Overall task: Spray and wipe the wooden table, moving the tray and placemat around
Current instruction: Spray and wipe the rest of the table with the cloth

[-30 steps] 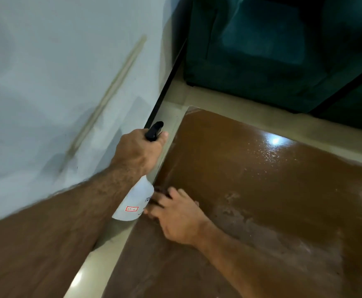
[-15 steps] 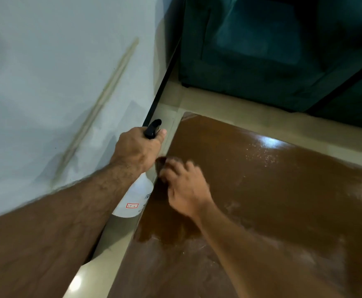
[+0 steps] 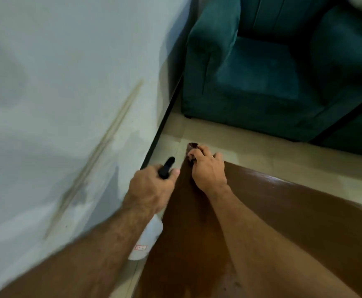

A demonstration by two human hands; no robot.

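Note:
The brown wooden table [image 3: 287, 203] fills the lower right, its surface wet and glossy. My right hand [image 3: 209, 172] is at the table's far left corner, fingers bent over a small dark cloth [image 3: 191, 147] that pokes out past the fingertips. My left hand [image 3: 148, 191] grips the neck of a white spray bottle [image 3: 148, 237] with a black head, held just off the table's left edge with the nozzle pointing away from me. No tray or placemat is in view.
A white wall [image 3: 57, 82] with a black skirting strip [image 3: 165, 119] runs close along the table's left side. A teal armchair [image 3: 261, 82] stands beyond the far edge, across a narrow band of beige floor [image 3: 272, 151].
My right hand slid the cloth along the left edge from near me to the far corner. The left hand kept hold of the bottle. The view tilted up toward the armchair.

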